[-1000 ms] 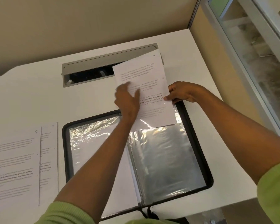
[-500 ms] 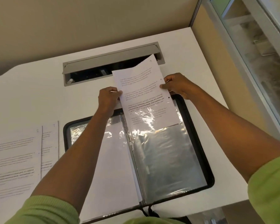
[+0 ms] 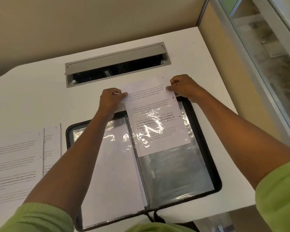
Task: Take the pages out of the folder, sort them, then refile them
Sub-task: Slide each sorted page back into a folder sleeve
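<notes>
1. One open folder, black-rimmed, is observed flat on the white worktop, with its near edge at the worktop's front.
2. Two clear pockets are displayed: the left pocket is backed by a white sheet; the right pocket is dark in its lower half.
3. One printed page is found partly inside the right pocket. Its lower part is covered by glossy plastic, and its upper part protrudes past the folder's far edge.
4. The page's left edge is pinched by the left hand, fingers curled.
5. The page's top right corner is pinched by the right hand, fingers curled.
6. Three overlapping printed sheets are noted on the worktop, left of the folder and apart from it.
7. One grey hatch, lid raised, is recorded in the worktop beyond the page.
8. Two green sleeves are seen at the frame's lower edge.
</notes>
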The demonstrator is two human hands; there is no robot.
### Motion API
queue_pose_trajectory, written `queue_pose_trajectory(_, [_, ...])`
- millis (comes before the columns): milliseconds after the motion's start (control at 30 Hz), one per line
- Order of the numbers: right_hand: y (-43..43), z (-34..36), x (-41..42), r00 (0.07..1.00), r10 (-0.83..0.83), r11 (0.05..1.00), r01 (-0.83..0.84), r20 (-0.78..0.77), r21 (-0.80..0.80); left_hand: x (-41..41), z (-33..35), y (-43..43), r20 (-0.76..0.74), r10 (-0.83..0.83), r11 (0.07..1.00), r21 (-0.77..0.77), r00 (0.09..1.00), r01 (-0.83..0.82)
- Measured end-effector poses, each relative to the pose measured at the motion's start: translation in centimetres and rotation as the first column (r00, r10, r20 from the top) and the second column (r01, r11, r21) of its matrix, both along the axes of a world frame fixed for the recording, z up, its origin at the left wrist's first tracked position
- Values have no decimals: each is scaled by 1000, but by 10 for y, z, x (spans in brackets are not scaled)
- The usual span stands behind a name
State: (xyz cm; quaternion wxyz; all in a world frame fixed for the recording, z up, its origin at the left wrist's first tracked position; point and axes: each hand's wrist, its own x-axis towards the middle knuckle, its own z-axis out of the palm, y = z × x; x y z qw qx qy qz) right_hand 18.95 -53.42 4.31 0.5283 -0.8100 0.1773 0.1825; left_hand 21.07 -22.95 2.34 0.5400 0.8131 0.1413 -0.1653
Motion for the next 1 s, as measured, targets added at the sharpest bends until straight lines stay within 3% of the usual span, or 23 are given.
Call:
queue_pose_trajectory(200, [1, -6, 4, 999, 50, 993, -52, -19, -106, -4, 1, -4, -17, -30, 999, 35, 999, 31])
queue_pose_trajectory(433, [-9, 0, -3, 972, 205, 957, -224, -115, -183, -10, -10, 10, -135, -203, 971, 96, 970, 217])
queue_pose_trajectory(533, [-1, -3, 1, 989, 148, 969, -144, 4, -201, -6, -2, 4, -43, -141, 988, 62, 989, 144])
queue_pose_trajectory(667, [5, -3, 4, 986, 140, 967, -117, 86, -228, -8, 4, -3, 77, -168, 979, 128, 983, 157])
queue_pose_trajectory(1000, [-10, 7, -18, 885, 456, 838, -461, -91, -292, -42, -10, 7, 27, -315, 929, 212, 949, 302])
